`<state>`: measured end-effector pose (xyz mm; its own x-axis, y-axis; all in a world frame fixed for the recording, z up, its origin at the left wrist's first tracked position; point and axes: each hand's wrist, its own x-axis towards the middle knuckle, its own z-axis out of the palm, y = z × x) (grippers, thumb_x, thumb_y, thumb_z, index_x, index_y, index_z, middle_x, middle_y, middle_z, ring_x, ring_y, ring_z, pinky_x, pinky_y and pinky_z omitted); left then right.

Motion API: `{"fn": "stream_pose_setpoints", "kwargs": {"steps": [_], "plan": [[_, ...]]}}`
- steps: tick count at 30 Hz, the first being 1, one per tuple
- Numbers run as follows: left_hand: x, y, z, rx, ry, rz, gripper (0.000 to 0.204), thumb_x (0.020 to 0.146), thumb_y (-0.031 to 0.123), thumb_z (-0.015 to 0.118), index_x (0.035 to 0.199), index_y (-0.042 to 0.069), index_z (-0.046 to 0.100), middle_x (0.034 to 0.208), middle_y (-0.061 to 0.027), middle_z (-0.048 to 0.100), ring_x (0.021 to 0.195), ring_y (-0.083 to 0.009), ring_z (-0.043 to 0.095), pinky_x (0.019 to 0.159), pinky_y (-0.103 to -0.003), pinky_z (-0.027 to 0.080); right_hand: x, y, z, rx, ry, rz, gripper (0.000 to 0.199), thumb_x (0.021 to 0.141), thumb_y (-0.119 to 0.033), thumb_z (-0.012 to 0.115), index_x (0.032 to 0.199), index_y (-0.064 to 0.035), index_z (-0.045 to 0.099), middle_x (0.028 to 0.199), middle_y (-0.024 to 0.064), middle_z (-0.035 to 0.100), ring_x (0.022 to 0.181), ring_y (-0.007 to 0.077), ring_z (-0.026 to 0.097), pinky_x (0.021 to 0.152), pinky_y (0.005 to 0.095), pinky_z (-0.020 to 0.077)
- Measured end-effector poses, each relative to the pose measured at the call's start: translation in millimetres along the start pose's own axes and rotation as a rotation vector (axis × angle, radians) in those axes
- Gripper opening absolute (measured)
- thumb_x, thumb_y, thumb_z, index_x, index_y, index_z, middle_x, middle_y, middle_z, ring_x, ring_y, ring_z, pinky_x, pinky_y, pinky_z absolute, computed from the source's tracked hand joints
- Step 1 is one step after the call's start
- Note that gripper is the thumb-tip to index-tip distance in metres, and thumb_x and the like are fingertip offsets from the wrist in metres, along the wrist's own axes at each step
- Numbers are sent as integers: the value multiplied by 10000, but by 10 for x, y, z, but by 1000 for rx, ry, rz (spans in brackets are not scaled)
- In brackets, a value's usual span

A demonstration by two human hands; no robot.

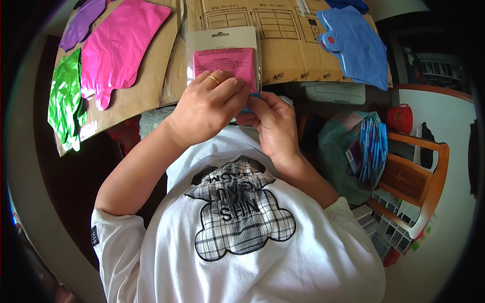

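Observation:
A clear plastic packet (222, 38) with a hang hole lies at the cardboard's near edge, a folded pink foil sheet (222, 59) inside it. My left hand (207, 103), a ring on one finger, rests over the packet's lower part. Its fingers are bent and closed near the packet's lower right corner. Beside it, my right hand (275, 121) pinches a small blue piece (254, 95) between thumb and fingers; most of that piece is hidden. Whether the blue piece is part of the packet, I cannot tell.
Flat pink (124, 45), green (65, 96) and purple (83, 22) foil balloons lie at left on the cardboard sheet (288, 65). A light-blue balloon (356, 48) is at right. Below it stand a green bag (336, 151) of blue packets, a red bucket (399, 119) and a wooden chair (404, 177).

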<state>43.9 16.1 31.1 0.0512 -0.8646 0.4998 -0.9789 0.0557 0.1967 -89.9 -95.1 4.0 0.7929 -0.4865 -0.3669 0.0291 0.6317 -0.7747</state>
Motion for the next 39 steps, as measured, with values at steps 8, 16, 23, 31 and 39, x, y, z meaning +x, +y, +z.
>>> {"fn": "stream_pose_setpoints", "kwargs": {"steps": [8,16,23,31,39], "plan": [[-162,25,-212,-37,84,-165,383,674,-25,718,1053,-2,668,1045,-122,627,991,-305,615,857,-379,495,21,-13,-15,-46,51,12,181,943,-142,618,970,37,629,831,81,669,641,154,671,592,262,560],[-523,614,-156,-1278,496,-1214,451,902,90,672,1276,-29,451,1167,-128,601,1021,-185,617,887,-318,506,5,-126,-114,-86,-33,51,193,942,-170,632,977,20,630,835,78,673,642,142,662,594,264,563],[-523,521,7,-1659,469,-1306,183,946,94,608,1097,-9,622,1006,-91,695,873,-148,677,844,-296,565,-96,-171,-154,2,-170,195,223,965,-193,591,1055,7,632,887,83,680,759,161,668,733,316,557],[-511,547,-16,-1655,426,-1346,220,925,130,649,1110,14,617,991,-88,700,863,-155,690,813,-304,567,-94,-156,-280,-134,-161,260,217,960,-187,600,1052,4,644,899,100,686,763,167,664,768,337,552],[-580,547,66,-1576,425,-1349,211,925,113,649,1100,-2,625,991,-84,699,824,-143,683,755,-277,568,-158,-41,-164,14,-167,245,220,971,-201,585,1074,-11,628,928,93,686,799,167,655,799,334,538]]}}
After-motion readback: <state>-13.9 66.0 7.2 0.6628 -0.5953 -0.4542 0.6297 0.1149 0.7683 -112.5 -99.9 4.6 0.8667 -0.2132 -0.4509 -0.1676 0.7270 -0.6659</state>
